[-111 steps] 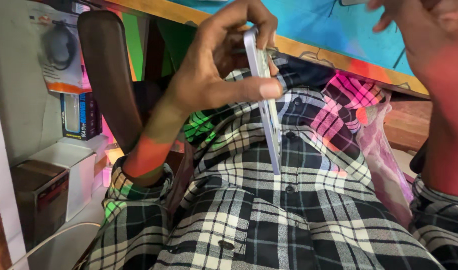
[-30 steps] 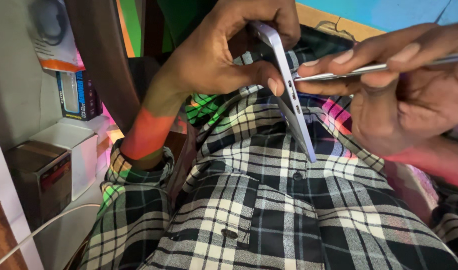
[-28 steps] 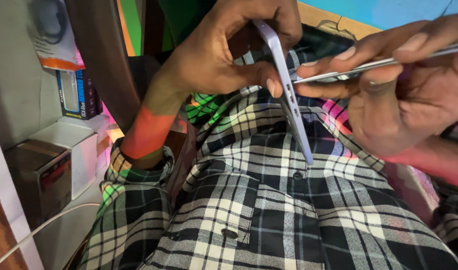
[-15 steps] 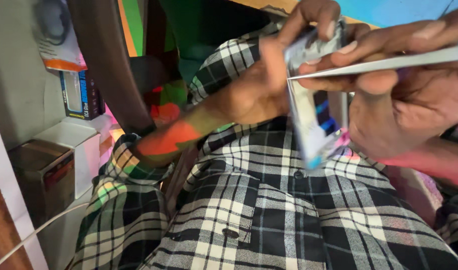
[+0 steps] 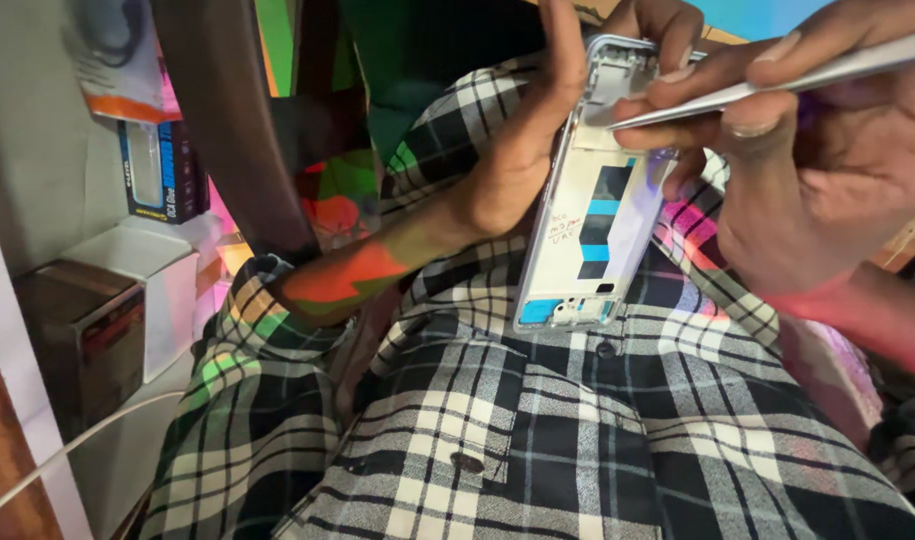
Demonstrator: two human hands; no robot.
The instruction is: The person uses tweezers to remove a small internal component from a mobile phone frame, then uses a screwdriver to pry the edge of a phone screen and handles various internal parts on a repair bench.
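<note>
Holding an opened phone frame (image 5: pixel 592 215) upright in front of the chest, the left hand (image 5: pixel 532 140) wraps around its left edge, palm against the side and fingers curled over the top so that the fingertips (image 5: pixel 667 25) show above the upper rim. The frame faces the camera with its inner side exposed: a pale plate with blue and black patches, some small handwritten marks near the left edge, and a grey housing at the top. Its lower end hangs just above the buttons of the black-and-white checked shirt (image 5: pixel 537 420) that fills the lower half of the view. The right hand (image 5: pixel 807 170) comes in from the right and is closed in a pinch on a slim metal tool (image 5: pixel 777 85), thumb and forefinger pressed together around the shaft; the tool's thin tip touches the upper part of the frame just below the grey housing. To the far left, beside the shirt sleeve, stand a dark brown box (image 5: pixel 77 340) and a white box (image 5: pixel 152 270) on a pale ledge, with a white cable (image 5: pixel 67 460) curving below them and a dark blue package (image 5: pixel 157 170) upright behind.
</note>
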